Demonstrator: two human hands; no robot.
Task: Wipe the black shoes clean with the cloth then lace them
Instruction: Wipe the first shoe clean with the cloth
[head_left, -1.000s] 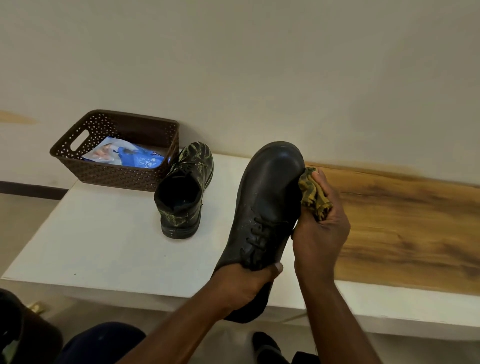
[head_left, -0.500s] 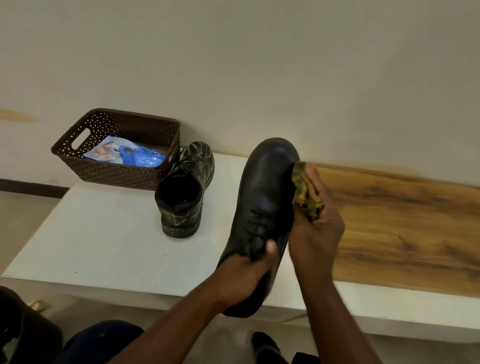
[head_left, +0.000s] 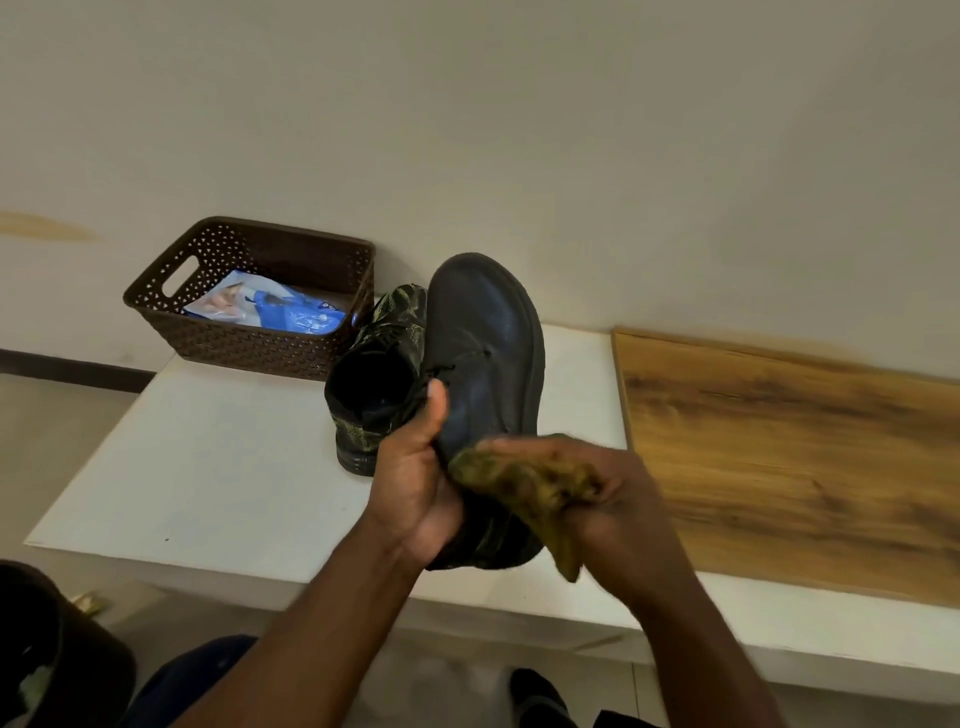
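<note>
Left hand (head_left: 415, 483) clasping stiff, weighty black shoe (head_left: 483, 364) near the heel; right hand (head_left: 602, 488) pinching limp cloth (head_left: 524, 488). Best gripped at the collar, likely.

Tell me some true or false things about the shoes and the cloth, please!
1. The left hand holds a black shoe up off the white table. True.
2. The right hand holds a yellowish cloth. True.
3. The other shoe is inside the brown basket. False: it stands on the table beside the basket.
4. The cloth is rubbing the toe of the held shoe. False: it is down near the heel end.
5. The basket is empty. False: a blue and white packet lies in it.
</note>
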